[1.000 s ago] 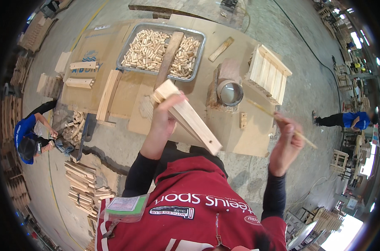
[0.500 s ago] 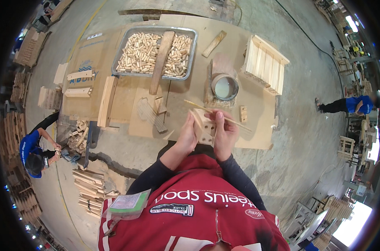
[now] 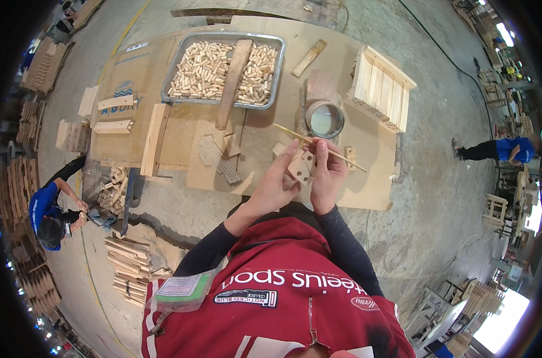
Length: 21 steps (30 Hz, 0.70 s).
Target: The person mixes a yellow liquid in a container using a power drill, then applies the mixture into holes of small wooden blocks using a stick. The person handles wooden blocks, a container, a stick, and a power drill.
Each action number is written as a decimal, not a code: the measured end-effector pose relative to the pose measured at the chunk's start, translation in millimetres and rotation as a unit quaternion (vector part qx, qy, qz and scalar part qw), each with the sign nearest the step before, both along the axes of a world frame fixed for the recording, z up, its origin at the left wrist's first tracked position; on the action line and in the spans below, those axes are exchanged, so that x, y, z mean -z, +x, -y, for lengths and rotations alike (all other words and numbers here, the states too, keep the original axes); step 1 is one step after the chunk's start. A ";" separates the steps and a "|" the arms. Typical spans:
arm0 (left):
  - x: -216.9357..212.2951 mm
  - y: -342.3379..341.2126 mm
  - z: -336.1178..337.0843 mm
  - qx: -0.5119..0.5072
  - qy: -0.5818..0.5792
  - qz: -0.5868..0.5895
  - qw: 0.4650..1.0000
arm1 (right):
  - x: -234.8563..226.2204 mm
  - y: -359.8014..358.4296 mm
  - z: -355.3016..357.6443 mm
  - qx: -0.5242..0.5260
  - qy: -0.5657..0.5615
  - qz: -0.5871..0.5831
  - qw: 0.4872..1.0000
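Note:
My left hand (image 3: pixel 275 186) is closed on a small pale wooden block (image 3: pixel 301 168) with several round holes in its face. Between the fingers of my right hand (image 3: pixel 327 179) is a thin wooden stick (image 3: pixel 355 165), slanting across above the block; its far end points up and left. My right fingers are also close against the block's edge, and whether they grip it too I cannot tell. Just beyond my hands stands a round pot (image 3: pixel 326 122) of whitish liquid on a brown wooden base. Another small drilled block (image 3: pixel 351 156) lies right of my right hand.
A metal tray (image 3: pixel 276 89) of wooden dowels has a brown board (image 3: pixel 230 89) across it. Slatted wooden pieces (image 3: pixel 380 89) stand at the table's right. Scrap pieces (image 3: pixel 218 157) and a long bar (image 3: pixel 156 140) lie left. Two people in blue shirts are farther off.
The block has tilted and shifted slightly right in my left hand, and its holed face shows more. My right hand and the stick have moved slightly right and away from me.

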<state>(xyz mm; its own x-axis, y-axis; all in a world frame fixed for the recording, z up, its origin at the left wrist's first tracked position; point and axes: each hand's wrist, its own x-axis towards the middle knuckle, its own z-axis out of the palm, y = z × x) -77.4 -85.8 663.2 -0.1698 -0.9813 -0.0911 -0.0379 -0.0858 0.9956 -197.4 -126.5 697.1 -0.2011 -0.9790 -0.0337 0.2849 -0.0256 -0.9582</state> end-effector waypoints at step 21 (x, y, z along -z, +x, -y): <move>-8.6 10.4 26.6 -0.188 -0.217 0.012 0.958 | -29.2 -82.6 44.1 -0.046 -0.147 -0.442 0.884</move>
<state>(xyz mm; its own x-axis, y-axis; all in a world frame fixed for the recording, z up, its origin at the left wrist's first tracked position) -67.0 -112.5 671.7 0.2000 -0.9191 0.3395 -0.1081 0.3237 0.9400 -280.0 -170.6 726.3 0.0594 -0.9326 0.3561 -0.5576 -0.3269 -0.7630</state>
